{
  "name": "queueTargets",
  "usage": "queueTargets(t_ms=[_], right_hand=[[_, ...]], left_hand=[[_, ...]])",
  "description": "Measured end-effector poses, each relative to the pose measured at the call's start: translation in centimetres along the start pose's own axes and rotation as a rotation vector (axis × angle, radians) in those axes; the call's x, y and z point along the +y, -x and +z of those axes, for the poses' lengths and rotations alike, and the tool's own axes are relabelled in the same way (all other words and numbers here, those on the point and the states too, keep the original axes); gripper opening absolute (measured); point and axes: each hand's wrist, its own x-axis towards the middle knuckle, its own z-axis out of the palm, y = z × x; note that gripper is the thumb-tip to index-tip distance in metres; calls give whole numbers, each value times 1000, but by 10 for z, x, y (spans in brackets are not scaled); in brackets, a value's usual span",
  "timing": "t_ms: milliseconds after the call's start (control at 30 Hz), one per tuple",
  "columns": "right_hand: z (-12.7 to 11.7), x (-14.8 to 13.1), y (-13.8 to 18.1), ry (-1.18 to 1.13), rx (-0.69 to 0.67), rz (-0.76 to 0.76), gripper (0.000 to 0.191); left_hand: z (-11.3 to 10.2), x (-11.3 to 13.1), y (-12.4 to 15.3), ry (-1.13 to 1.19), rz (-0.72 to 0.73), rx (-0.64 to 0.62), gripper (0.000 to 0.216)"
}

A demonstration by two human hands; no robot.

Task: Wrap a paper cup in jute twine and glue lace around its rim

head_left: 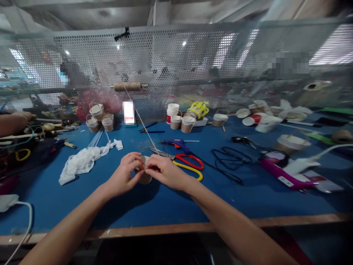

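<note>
While both hands meet low over the worktop (132, 209), what is between them?

– A small brown cup (145, 179), near the front edge. The left hand (128, 169) is clamped on it, thumb in front, fingers curled over its left side.

– And the right hand (162, 170)?

– It bends in from the opposite side, fingertips close beside the left thumb. Whether they grip the cup or the twine (143, 127), I cannot tell; the hand itself covers the spot.

– Where does the twine run?

– From a spool (128, 87) at the mesh panel (193, 48), slanting straight down until it goes out of sight behind the right hand.

– What lies closest to that hand?

– Scissors (172, 157), with one red loop and one yellow. Just beyond them is a blue glue gun (176, 144), and a black cord (228, 176) lies farther right.

– And on the left?

– A crumpled white cloth (79, 163), apart from the left hand. Behind it, three pails (107, 123) cluster together.

– What about the back?

– Pliers (154, 131), then a white tub (172, 108) with two more pails (188, 124) beside it. At the far left, another person's arm (13, 123) reaches in.
</note>
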Motion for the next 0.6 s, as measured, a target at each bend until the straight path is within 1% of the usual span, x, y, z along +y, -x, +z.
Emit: queueTargets(t_ms=[267, 367, 467, 567, 600], right_hand=[[-1, -3, 1, 3, 10, 27, 9], [-1, -3, 1, 6, 13, 26, 10], [-1, -3, 2, 8, 16, 21, 10], [-1, 1, 3, 16, 39, 20, 4], [-1, 3, 3, 28, 58, 22, 11]], left_hand=[[1, 0, -1, 80, -15, -2, 7], [1, 2, -2, 69, 2, 7, 9], [0, 3, -1, 42, -12, 20, 8], [2, 2, 1, 50, -31, -5, 9], [3, 2, 2, 57, -32, -13, 10]])
